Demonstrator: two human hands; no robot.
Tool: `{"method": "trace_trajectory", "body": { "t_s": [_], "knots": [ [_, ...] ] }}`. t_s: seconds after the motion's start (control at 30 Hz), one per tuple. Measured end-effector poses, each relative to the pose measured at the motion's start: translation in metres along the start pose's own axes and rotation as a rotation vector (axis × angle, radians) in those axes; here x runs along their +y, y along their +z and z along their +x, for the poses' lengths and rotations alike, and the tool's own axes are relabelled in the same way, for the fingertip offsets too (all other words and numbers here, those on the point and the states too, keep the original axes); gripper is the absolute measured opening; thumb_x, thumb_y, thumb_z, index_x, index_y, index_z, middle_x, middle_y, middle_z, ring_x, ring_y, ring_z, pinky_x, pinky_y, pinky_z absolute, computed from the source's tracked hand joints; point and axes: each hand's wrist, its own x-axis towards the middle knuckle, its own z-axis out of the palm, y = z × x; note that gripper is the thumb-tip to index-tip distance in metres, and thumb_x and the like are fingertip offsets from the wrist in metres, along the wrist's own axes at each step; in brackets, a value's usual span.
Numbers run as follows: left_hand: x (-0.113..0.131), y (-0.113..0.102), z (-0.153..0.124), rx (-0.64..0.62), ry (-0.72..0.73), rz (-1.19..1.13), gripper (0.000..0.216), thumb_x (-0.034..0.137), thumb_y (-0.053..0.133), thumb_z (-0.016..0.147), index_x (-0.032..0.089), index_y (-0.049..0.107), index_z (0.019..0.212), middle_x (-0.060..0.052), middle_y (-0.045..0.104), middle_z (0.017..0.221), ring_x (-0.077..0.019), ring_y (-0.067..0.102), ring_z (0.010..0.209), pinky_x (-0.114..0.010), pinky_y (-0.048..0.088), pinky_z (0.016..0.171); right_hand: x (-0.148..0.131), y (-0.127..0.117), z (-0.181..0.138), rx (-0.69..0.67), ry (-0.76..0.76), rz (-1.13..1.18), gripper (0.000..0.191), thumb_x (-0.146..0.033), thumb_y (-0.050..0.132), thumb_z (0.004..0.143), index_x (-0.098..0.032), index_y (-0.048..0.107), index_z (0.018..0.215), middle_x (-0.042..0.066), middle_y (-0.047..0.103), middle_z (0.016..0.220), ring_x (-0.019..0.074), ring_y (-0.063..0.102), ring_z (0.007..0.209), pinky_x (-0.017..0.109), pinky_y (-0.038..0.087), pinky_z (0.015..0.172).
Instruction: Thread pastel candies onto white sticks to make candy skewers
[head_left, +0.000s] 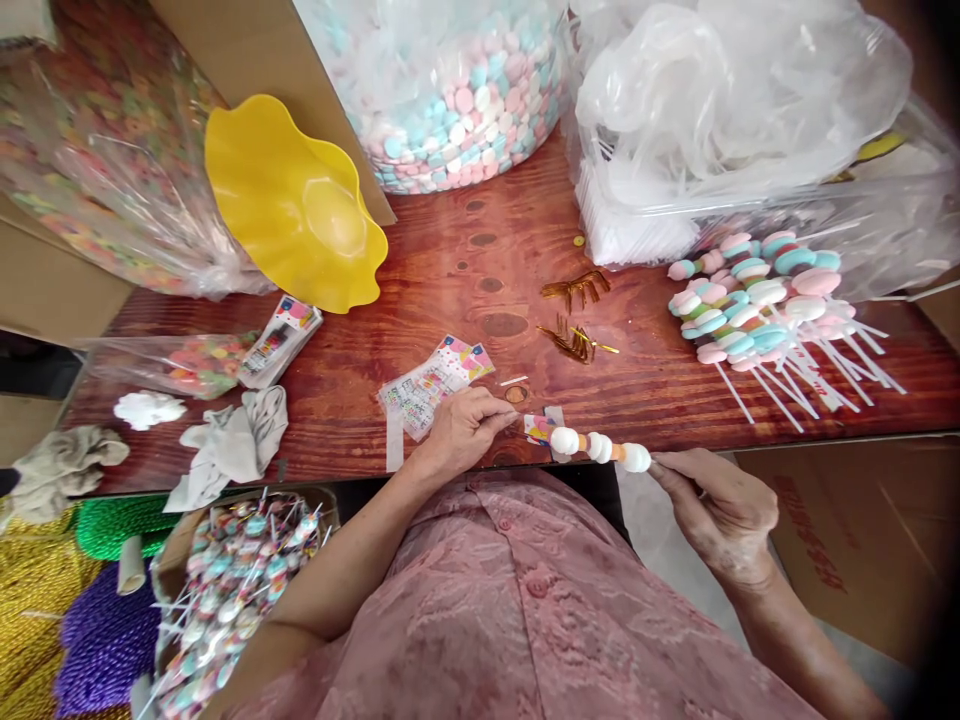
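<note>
My right hand (720, 505) is closed round the lower end of a candy skewer (600, 446), threaded with white marshmallow-like pieces and orange bits between them. The skewer points left across the table's front edge. Its tip lies at a small printed plastic bag (538, 428); whether it is inside I cannot tell. Thumb and forefinger of my left hand (469, 425) are pinched at the bag's left edge. Under and behind that hand lies a fan of similar printed bags (439, 380). Gold twist ties (576, 290) lie in two small bunches beyond.
Finished-looking candy skewers (757, 300) are heaped at right, before a plastic-wrapped tub (645, 220). A big bag of pastel candies (465, 120) and a yellow wavy bowl (300, 215) stand behind. Grey gloves (232, 440) lie left, above a box of skewers (240, 580).
</note>
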Motion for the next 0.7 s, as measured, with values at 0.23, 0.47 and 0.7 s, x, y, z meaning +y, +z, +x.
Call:
{"method": "trace_trajectory", "body": {
  "t_s": [0.23,0.47,0.7],
  "knots": [
    [-0.004,0.0,-0.002,-0.017,0.032,-0.01,0.023,0.031,0.057,0.095,0.023,0.076,0.085,-0.001,0.067,0.076,-0.014,0.058,0.075,-0.027,0.043,0.074,0.006,0.002,0.002,-0.034,0.046,-0.022,0.002,-0.023,0.07,0.086,-0.024,0.071,0.086,0.0,0.071,0.073,0.0144,0.066,0.061,0.027,0.053,0.06],
    [-0.009,0.003,-0.005,-0.005,0.11,0.01,0.024,0.032,0.056,0.096,0.022,0.076,0.088,-0.002,0.069,0.08,-0.0147,0.058,0.076,-0.029,0.043,0.076,0.01,0.0,0.001,-0.089,-0.018,-0.149,0.001,-0.022,0.069,0.087,-0.022,0.07,0.088,0.0,0.07,0.073,0.0124,0.064,0.061,0.025,0.05,0.06],
    [-0.006,0.008,-0.006,0.021,0.11,0.077,0.022,0.032,0.058,0.095,0.024,0.077,0.089,-0.002,0.068,0.08,-0.0148,0.057,0.078,-0.029,0.043,0.075,-0.003,-0.003,0.009,-0.07,-0.321,-0.419,0.012,-0.018,0.074,0.082,-0.019,0.07,0.093,0.001,0.072,0.077,0.0124,0.06,0.063,0.027,0.044,0.062]
  ]
}}
